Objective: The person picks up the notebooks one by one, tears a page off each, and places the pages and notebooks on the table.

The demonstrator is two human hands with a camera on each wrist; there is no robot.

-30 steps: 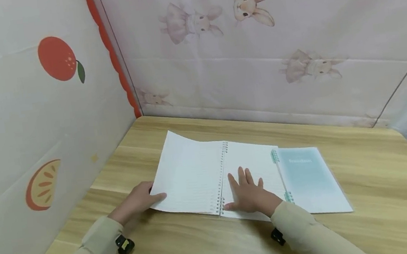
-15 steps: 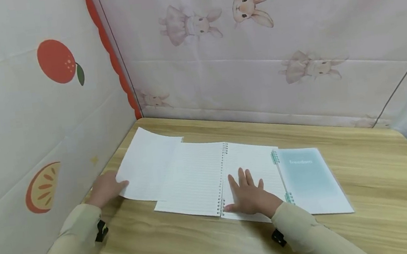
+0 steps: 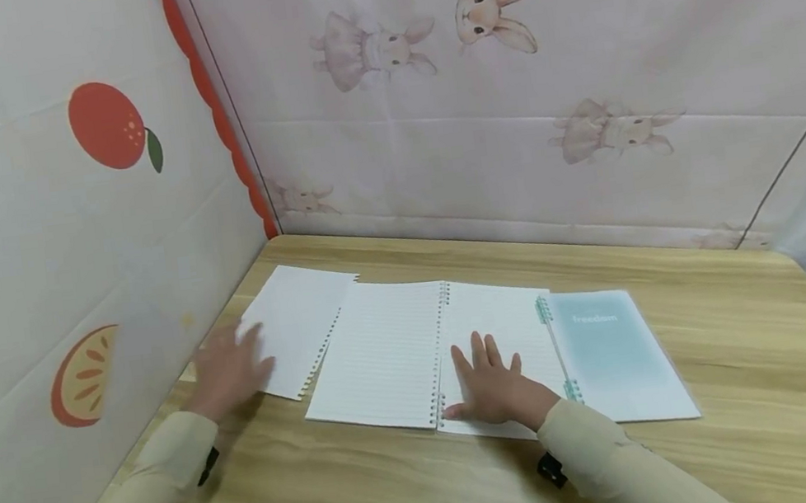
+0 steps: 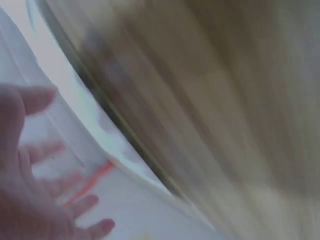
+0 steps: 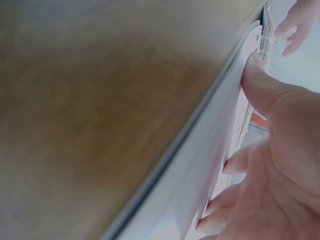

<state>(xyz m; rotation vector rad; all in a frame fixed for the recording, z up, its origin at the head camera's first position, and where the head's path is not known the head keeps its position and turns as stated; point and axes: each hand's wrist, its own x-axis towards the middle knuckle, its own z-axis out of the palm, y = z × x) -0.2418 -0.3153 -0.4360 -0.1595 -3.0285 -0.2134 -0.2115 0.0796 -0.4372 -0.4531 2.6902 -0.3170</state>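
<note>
In the head view, a lined notebook [image 3: 385, 353] lies spread open on the wooden table, with rings between its two pages. My right hand [image 3: 493, 386] rests on the right-hand page with fingers spread straight; the right wrist view shows its thumb [image 5: 262, 82] touching near the rings. A torn or pulled-out sheet [image 3: 296, 330] with a row of holes along its right edge lies left of the notebook. My left hand [image 3: 230, 371], blurred, is at that sheet's left edge with fingers spread. In the left wrist view its fingers are apart and hold nothing.
A pale blue cover [image 3: 600, 345] printed "freedom" lies at the right, next to teal rings [image 3: 545, 310]. The wooden table [image 3: 370, 487] meets a fruit-print wall [image 3: 17, 270] on the left and a rabbit-print wall [image 3: 484, 176] behind.
My left hand lifted the sheet off the left page, carried it leftward and let it go; it now lies flat on the table. The right hand has stayed in place.
</note>
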